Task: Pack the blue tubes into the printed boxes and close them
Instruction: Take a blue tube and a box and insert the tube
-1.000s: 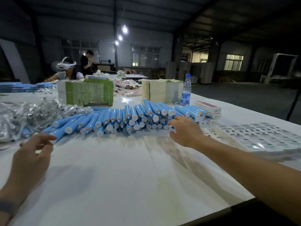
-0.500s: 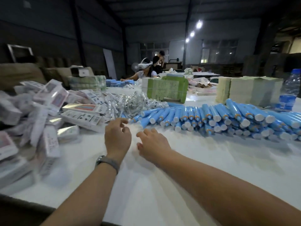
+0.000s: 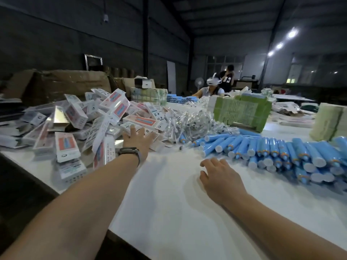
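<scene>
Tabletop (image 3: pixel 169 212), a broad white surface, carries everything, and its near-left edge runs diagonally under the person's left forearm.

Largest on it is a loose heap of white printed cardboard boxes with a red-and-blue panel (image 3: pixel 78 124), piled along the left edge and toward the far-left corner. There are too many to count, several dozen at a guess, tilted every way.

Next, along the right side, blue plastic tubes with white caps (image 3: pixel 281 152) lie stacked in a long row, again dozens, caps mostly facing the near edge and long axes running away toward the far edge.

Between the two piles sits a tangle of clear crinkled plastic wrappers (image 3: pixel 191 121).

The left hand (image 3: pixel 138 140), with a dark wristband, reaches to the foot of the box heap, fingers spread and straight, touching or just short of a box; it grips nothing. It is plainly the nearer hand to the boxes.

The right hand (image 3: pixel 219 177) hovers low over bare tabletop, fingers loosely bent and holding nothing, with the nearest tube caps just beyond and to its right.

The likely next step is taking one box from the left, then one tube from the right.
</scene>
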Action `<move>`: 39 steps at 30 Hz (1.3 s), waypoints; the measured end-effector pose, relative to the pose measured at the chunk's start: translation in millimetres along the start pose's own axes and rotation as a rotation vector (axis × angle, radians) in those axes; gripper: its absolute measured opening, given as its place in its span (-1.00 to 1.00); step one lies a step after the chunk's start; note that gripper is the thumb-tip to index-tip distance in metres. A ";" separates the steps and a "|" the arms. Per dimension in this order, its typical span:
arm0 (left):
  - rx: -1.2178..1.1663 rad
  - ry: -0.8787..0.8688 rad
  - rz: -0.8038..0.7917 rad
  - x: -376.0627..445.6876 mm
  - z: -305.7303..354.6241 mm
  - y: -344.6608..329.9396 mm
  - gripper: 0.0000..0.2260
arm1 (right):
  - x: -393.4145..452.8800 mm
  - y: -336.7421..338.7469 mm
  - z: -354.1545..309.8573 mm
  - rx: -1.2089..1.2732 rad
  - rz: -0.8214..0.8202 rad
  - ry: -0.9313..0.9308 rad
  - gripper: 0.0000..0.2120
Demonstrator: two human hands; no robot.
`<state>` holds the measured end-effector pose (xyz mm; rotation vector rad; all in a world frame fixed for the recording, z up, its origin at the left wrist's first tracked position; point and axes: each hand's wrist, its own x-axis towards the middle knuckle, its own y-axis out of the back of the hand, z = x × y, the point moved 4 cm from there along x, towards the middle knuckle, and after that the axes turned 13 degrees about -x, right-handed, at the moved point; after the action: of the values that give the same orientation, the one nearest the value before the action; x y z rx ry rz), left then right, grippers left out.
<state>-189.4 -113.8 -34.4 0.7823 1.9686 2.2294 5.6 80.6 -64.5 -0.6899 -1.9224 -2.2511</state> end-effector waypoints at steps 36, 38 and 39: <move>-1.668 -0.194 0.370 -85.3 140.1 27.9 -0.84 | 11.6 -2.5 55.2 -0.043 -0.050 -0.266 -0.40; -1.656 -0.198 0.316 -87.6 149.0 19.1 -0.80 | 15.6 -11.0 72.2 -0.096 -0.143 -0.277 -0.39; -1.667 -0.191 0.323 -88.6 151.4 17.5 -0.79 | 18.3 -14.1 78.8 -0.124 -0.183 -0.281 -0.41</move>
<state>-45.3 -12.2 -38.9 0.8433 -0.4343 2.6571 5.5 162.7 -62.1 -0.9256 -2.0559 -2.5195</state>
